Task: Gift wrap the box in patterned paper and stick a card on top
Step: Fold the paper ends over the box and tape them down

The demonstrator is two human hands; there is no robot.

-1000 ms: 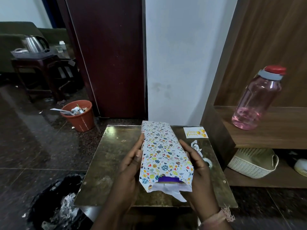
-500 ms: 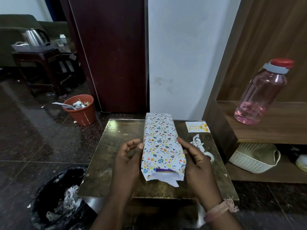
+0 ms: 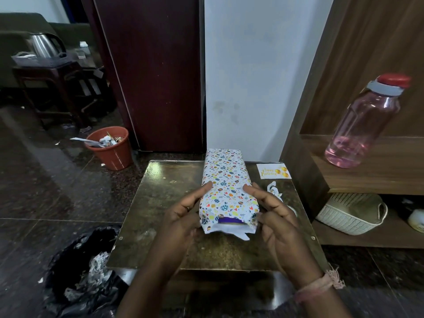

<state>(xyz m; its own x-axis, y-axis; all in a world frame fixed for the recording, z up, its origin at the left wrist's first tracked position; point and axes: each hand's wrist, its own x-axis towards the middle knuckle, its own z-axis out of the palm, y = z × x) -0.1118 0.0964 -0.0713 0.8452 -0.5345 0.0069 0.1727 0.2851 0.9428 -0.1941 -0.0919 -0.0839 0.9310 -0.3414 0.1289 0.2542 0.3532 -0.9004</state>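
1. Left hand [image 3: 181, 216] – curled against the left side of the box [image 3: 227, 187] near its near end, thumb up on the top edge, fingers wrapped at the side; it grips the box.
2. Right hand [image 3: 277, 226] – on the right side of the box, thumb tip on the top edge, fingers curled by the near corner; whether they pinch the paper there, can't tell. Pink band at the wrist.
3. Box – long, wrapped in patterned paper [image 3: 223, 171], lying lengthwise on the table [image 3: 165, 198], far end at the table's back edge. Near end not closed: purple box face shows under the paper w/ a white flap sticking out below.
4. Card [image 3: 273, 171] – white w/ gold print, flat on the table's back right corner, apart from the box.
5. White paper scraps [image 3: 274, 191] just right of the right hand, on the table.
6. Further out: pink bottle [image 3: 362, 125] w/ red cap on the shelf at right; white basket [image 3: 351, 213] on the shelf below; orange bin [image 3: 110, 148] on the floor back left; black bin bag [image 3: 85, 269] near left.
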